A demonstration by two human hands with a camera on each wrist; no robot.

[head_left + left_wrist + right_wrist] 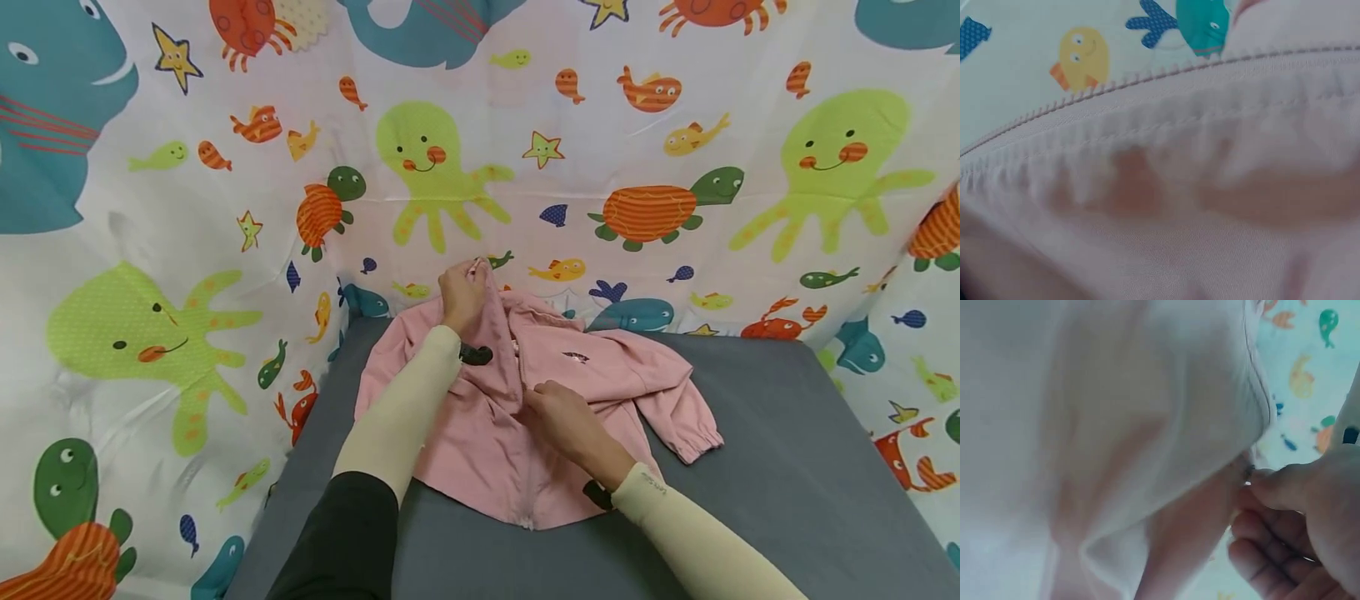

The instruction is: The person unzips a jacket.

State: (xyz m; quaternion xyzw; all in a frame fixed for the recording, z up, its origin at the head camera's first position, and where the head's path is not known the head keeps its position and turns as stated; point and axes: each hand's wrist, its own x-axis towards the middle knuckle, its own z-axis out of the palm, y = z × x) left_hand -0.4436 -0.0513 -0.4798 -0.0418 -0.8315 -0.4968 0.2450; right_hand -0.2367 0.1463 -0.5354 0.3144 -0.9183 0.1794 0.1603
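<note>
A small pink zip jacket (517, 417) lies on the grey table (787, 467), one sleeve spread to the right. My left hand (461, 292) grips the jacket's front edge near the collar and lifts it up. My right hand (558, 412) pinches the zipper lower down on the front. In the left wrist view the pink fabric (1166, 187) with its zipper teeth fills the frame, and the hand itself is hidden. In the right wrist view my thumb and fingers (1279, 487) pinch a small zipper part at the edge of the pink cloth (1116, 425).
A white curtain (675, 150) printed with sea animals hangs close around the table at the back and on both sides. Bare grey surface lies to the right and in front of the jacket.
</note>
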